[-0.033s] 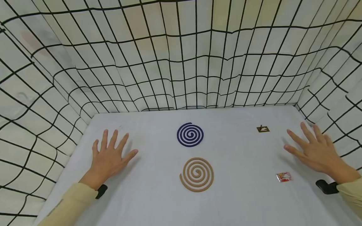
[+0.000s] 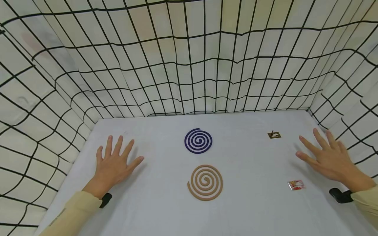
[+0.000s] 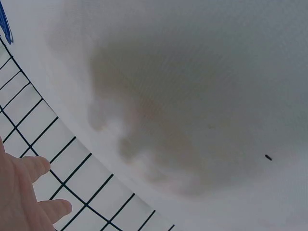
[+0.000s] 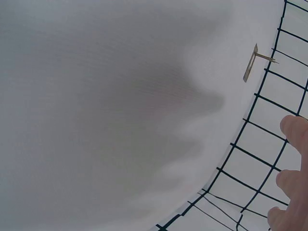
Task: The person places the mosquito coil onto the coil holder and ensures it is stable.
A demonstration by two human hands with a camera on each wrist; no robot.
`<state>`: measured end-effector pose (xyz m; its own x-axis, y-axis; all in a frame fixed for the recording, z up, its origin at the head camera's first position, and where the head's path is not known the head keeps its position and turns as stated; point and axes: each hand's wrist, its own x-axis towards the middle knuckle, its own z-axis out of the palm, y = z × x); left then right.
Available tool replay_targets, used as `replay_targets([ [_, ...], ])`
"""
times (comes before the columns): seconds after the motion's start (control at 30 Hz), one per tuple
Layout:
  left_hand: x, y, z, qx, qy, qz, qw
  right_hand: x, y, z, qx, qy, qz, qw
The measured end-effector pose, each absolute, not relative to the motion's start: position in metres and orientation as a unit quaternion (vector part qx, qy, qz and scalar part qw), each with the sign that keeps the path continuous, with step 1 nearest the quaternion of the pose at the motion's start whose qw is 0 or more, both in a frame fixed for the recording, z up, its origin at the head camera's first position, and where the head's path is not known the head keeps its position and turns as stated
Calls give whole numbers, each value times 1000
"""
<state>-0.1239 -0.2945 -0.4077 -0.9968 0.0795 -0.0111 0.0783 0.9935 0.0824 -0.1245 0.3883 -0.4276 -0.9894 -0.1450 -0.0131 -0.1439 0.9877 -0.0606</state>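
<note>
Dark blue spiral [image 2: 198, 141]: a flat coil of smooth, thin band, lying midway across the worktop [image 2: 248, 206], nearer its far edge than its near one.
Tan spiral [image 2: 207, 180]: a coil of similar form, matt and slightly thicker in the band, lying flat just nearer the near edge than its dark blue neighbour; the two are close but apart.
Brass-coloured piece [image 2: 270, 134]: a small, four-sided plate with a cut-out, metallic in look, towards the far right corner; the right wrist view shows a slim prong standing out from the plate.
Packet [image 2: 296, 185]: small, glossy and rectangular, with red print and a clear end, flat towards the right edge.
Left hand [image 2: 111, 167]: held over the left part of the worktop near the left edge, back upward, fingers and thumb spread apart, holding nothing; its shadow falls on the cloth-like white surface.
Right hand [image 2: 332, 160]: at the right edge, near both the brass-coloured piece and the packet and touching neither; fingers apart, holding nothing.
Wrist units [image 2: 106, 200]: black and compact, one at each wrist.
Sleeves [image 2: 73, 213]: plain pale-yellow fabric, covering both forearms.
Net [image 2: 220, 31]: black cord in a wavy rectangular mesh, rising beyond the far, left and right edges before pale sheeting [image 2: 196, 19].
</note>
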Motion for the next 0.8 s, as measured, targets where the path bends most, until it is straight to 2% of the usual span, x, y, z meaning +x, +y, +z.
replay_targets([
  [0.47,-128,-292,-405,46,998,50,1,-129,390,-419,-87,995,-49,-9],
  [0.8,-132,-288,-403,46,998,47,5,-134,390,-412,-81,996,-48,-2],
])
